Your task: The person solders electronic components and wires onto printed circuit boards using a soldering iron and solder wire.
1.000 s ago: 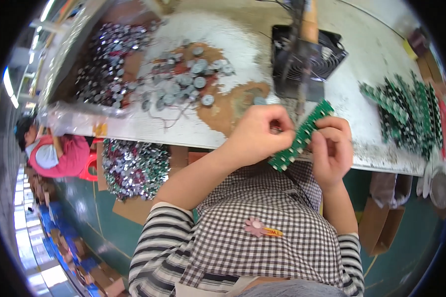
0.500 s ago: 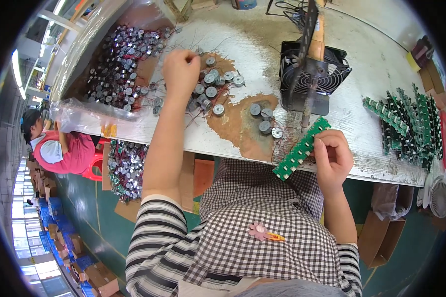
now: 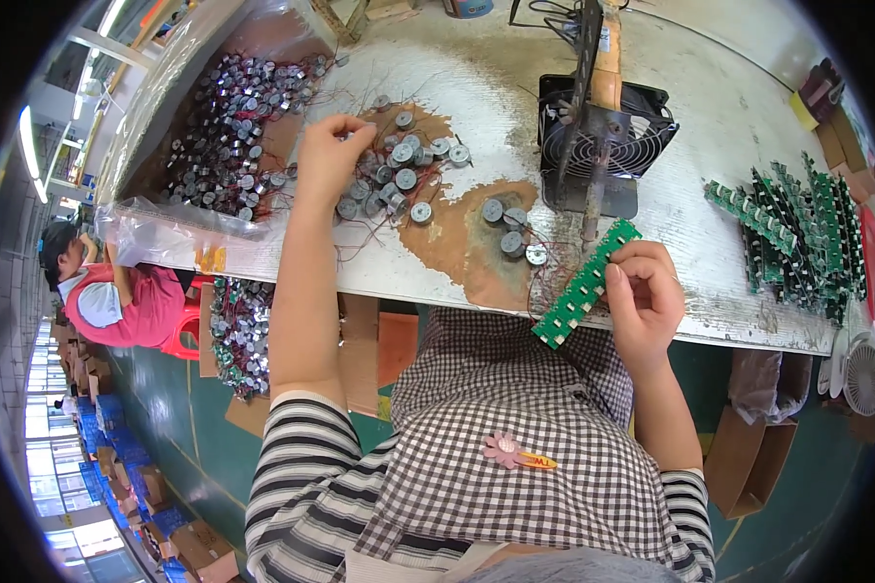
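My right hand [image 3: 647, 296] pinches a long green circuit board strip [image 3: 585, 291] by its right edge, tilted over the table's front edge. Small pale parts sit along the strip. Out over the table, my left hand [image 3: 332, 154] has its thumb and fingertips together beside a loose group of small round metal motors [image 3: 405, 180] with thin red wires. Whatever it pinches, if anything, is too small to make out. A few more motors [image 3: 511, 243] lie on the bare brown patch to the left of the strip.
A soldering iron [image 3: 593, 199] on a stand points down in front of a black fan [image 3: 642, 131]. Green boards [image 3: 807, 228] are heaped at the right. A plastic-lined box [image 3: 131, 199] full of motors stands at the left. Beyond it sits another person [image 3: 131, 301].
My left hand has shifted slightly left and toward me, away from the far motors. The right hand still holds the strip in nearly the same place. The whole view has moved a little.
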Action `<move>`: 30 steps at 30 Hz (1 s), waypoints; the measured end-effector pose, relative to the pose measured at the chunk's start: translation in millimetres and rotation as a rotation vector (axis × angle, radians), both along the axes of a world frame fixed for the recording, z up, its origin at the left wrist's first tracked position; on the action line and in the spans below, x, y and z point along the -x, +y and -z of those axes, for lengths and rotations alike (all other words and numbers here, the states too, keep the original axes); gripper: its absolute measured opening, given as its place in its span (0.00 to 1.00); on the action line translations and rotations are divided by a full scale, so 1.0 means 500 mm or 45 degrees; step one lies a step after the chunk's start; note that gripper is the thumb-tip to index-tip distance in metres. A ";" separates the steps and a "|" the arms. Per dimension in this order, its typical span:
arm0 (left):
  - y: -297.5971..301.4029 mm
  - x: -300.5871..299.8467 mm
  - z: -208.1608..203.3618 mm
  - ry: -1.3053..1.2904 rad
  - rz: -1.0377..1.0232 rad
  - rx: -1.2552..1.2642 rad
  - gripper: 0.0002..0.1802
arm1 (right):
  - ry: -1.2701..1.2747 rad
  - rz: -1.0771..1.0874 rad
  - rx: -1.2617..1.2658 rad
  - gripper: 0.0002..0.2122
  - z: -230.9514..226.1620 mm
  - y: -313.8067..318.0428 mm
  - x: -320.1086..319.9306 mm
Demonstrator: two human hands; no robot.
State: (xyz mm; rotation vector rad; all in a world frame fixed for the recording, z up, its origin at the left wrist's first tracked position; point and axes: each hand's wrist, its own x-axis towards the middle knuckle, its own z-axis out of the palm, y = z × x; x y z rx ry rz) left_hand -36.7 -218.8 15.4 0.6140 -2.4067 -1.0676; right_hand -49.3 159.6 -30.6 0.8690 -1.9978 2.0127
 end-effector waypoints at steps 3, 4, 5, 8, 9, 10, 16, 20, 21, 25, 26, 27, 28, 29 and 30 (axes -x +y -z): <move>0.004 -0.001 -0.004 0.338 -0.059 0.133 0.06 | -0.003 -0.012 -0.018 0.04 -0.001 0.000 0.002; 0.012 -0.002 -0.016 0.535 -0.106 0.451 0.06 | 0.012 -0.006 -0.028 0.04 -0.003 0.000 0.001; 0.018 -0.009 -0.029 0.591 -0.128 0.791 0.06 | 0.014 -0.009 -0.029 0.04 -0.004 0.000 0.000; 0.082 -0.006 -0.056 1.019 -0.001 0.384 0.05 | 0.027 -0.001 -0.054 0.04 -0.005 0.003 -0.003; 0.111 -0.017 -0.068 0.967 0.047 0.111 0.02 | 0.029 -0.006 -0.047 0.04 -0.004 0.002 -0.003; 0.144 -0.021 -0.081 0.899 0.149 -0.260 0.03 | 0.028 0.002 -0.044 0.04 -0.003 0.005 -0.002; 0.327 -0.115 -0.037 -0.004 0.451 -1.126 0.07 | -0.020 -0.074 -0.010 0.05 -0.006 -0.003 -0.003; 0.364 -0.116 0.003 -0.052 0.572 -1.284 0.08 | 0.106 -0.130 -0.011 0.04 0.004 -0.001 0.002; 0.370 -0.113 0.017 -0.050 0.549 -1.246 0.07 | 0.071 -0.129 0.022 0.04 0.005 -0.002 -0.002; 0.397 -0.107 0.017 -0.123 0.572 -1.098 0.07 | 0.171 -0.105 -0.039 0.04 -0.004 0.003 0.001; 0.404 -0.105 0.018 -0.108 0.545 -1.028 0.07 | 0.272 -0.087 -0.101 0.04 -0.007 0.004 0.001; 0.408 -0.105 0.018 -0.092 0.517 -0.956 0.07 | 0.268 -0.084 -0.101 0.04 -0.008 0.004 0.000; 0.409 -0.104 0.021 -0.096 0.519 -0.956 0.07 | 0.267 -0.089 -0.104 0.05 -0.010 0.005 -0.001; 0.410 -0.103 0.027 -0.044 0.529 -0.867 0.07 | 0.266 -0.096 -0.107 0.05 -0.011 0.006 -0.002; 0.410 -0.102 0.032 0.009 0.538 -0.778 0.07 | 0.264 -0.094 -0.106 0.05 -0.011 0.005 -0.002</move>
